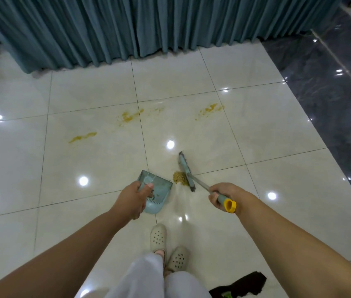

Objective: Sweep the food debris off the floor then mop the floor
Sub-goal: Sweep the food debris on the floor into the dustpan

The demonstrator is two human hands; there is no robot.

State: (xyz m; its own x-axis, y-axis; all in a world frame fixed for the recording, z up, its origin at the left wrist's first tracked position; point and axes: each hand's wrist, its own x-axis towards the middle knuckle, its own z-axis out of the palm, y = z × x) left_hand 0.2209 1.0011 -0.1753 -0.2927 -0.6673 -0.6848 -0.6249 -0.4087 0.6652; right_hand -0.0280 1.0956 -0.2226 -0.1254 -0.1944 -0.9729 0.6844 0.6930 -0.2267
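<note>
- While your left hand point(134, 197) has its fingers clamped on the dustpan point(156, 191) handle, keep the pan's lip flat on the floor point(256, 130); any gap looks likely to let crumbs slide under it.
- Left of centre, well beyond the pan, yellow smears point(82, 137) mark the tiles; those read as mop work, so don't drag bristles through them.
- Just right of the pan's mouth sits the debris point(180, 178), a small tan pile touching the brush point(187, 172) head.
- Draw the brush toward the pan in short, low strokes, so the pile goes in whole rather than scattering.
- Your right hand point(224, 195) has its fingers wrapped tight round the brush handle near its yellow cap point(230, 205); steer from there with light pressure.
- At the far right, dark tiles point(331, 93) border the pale floor.
</note>
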